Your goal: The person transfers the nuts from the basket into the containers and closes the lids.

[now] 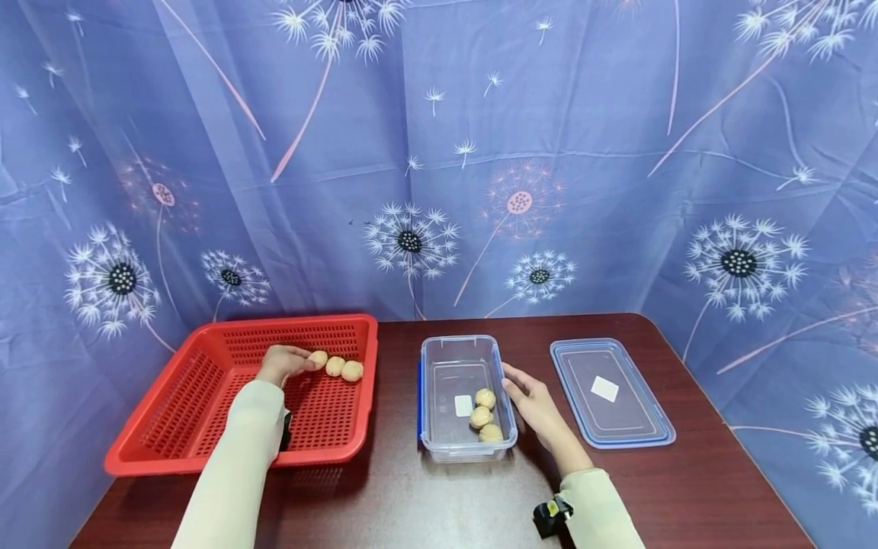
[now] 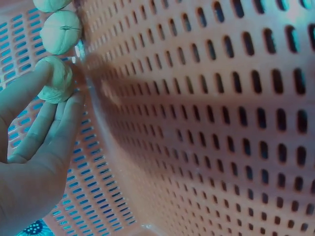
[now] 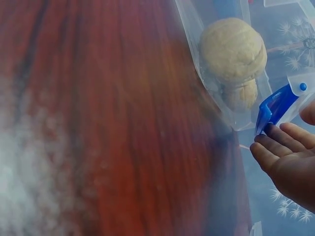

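In the head view my left hand (image 1: 284, 364) reaches into the red basket (image 1: 373, 396). Thumb and fingers pinch a walnut (image 2: 58, 81), seen closely in the left wrist view. Beside that one, two more walnuts (image 1: 352, 371) lie in a row along the basket's right end. My right hand (image 1: 535, 404) rests against the right side of a clear plastic container (image 1: 439, 450), its fingers fairly straight at the blue latch (image 3: 278, 105). Inside the container, three walnuts (image 1: 482, 416) sit along the right wall.
The container's clear lid (image 1: 610, 419), with a white label (image 1: 605, 389), lies flat on the dark wooden table (image 1: 384, 496) to the right. A blue dandelion-print curtain (image 1: 453, 168) hangs behind and at both sides of the table.
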A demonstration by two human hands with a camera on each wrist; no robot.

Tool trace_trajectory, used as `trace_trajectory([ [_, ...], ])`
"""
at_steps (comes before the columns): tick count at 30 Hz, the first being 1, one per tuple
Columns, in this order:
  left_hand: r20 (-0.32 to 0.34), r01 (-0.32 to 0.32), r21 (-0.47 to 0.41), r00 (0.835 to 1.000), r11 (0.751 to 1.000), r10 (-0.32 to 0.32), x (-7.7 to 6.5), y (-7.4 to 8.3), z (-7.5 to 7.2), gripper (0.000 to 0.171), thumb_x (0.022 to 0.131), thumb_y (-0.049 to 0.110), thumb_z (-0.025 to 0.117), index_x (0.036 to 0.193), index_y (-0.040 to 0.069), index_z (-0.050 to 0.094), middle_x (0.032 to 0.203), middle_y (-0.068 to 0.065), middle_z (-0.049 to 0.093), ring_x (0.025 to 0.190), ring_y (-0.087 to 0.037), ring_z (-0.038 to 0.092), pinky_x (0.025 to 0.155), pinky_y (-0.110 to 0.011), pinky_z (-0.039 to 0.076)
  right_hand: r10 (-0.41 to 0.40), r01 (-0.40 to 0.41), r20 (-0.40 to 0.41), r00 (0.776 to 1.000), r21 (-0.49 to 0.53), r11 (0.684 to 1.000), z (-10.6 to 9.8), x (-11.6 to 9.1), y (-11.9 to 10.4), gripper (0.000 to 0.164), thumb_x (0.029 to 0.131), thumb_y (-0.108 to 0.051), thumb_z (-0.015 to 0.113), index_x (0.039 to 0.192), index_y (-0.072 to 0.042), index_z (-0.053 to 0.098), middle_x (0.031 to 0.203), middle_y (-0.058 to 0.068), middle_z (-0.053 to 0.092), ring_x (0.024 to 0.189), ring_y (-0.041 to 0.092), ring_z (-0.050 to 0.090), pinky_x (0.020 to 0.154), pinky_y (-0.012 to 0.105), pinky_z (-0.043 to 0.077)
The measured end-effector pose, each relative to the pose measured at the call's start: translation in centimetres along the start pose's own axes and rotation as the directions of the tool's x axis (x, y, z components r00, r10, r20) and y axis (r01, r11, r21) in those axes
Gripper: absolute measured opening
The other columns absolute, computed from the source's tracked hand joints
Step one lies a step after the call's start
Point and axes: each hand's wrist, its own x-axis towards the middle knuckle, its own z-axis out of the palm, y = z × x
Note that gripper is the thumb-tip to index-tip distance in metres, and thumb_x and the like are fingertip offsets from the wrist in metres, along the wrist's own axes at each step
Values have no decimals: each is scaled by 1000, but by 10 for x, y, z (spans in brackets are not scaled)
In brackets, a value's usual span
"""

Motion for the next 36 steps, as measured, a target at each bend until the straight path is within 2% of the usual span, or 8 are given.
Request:
trace_trajectory([
  [5,3,-54,7,999,998,54,-6,6,-3,50,83,9,73,126,-10,56,129,-29,50,113,-38,51,100,-51,42,-10,10,-5,1000,1,1000,0,-1,-2,43,101,-17,50,141,-3,47,138,18,51,119,27,52,99,37,41],
  [8,11,-84,-17,996,996,84,-10,11,-5,50,84,8,72,127,-10,55,131,-29,51,116,-39,52,101,-50,41,-15,15,-7,1000,-2,1000,0,-2,-3,43,101,-17,50,141,-2,47,138,19,52,118,28,54,97,35,42],
  [15,27,-107,-24,994,994,107,-17,26,-4,50,87,13,70,131,-4,54,136,-26,48,125,-39,44,107,-50,35,-18,18,-8,1000,-5,1000,0,-2,-3,42,101,-16,50,140,-2,48,138,19,52,119,31,53,99,37,41],
  [18,28,-134,-24,991,991,134,-18,33,-1,49,87,14,70,131,-3,56,133,-23,54,127,-39,44,106,-50,36,-16,16,-11,1000,-3,1000,0,-2,-3,41,101,-16,50,140,-2,48,137,19,52,119,30,53,99,37,41],
  [23,9,-185,-51,983,981,185,-23,46,5,47,86,13,72,128,-3,58,118,-16,66,122,-37,50,106,-49,37,-11,11,-10,1000,-1,1000,0,-3,-2,41,101,-14,50,140,-2,48,137,19,52,119,30,53,99,37,41],
  [31,-3,-253,-149,967,956,256,-39,68,16,47,86,8,71,129,-4,57,124,-21,62,120,-36,52,106,-46,37,-15,15,-3,1000,9,1000,0,-1,-1,42,101,-16,50,140,-2,48,138,19,51,120,29,52,101,38,40],
  [36,-2,-271,-182,961,945,275,-46,80,26,46,85,12,73,127,-1,59,122,-18,63,114,-30,55,104,-43,39,-19,19,1,1000,11,1000,0,0,-1,42,101,-16,50,141,-1,47,138,19,51,119,28,52,101,38,39],
])
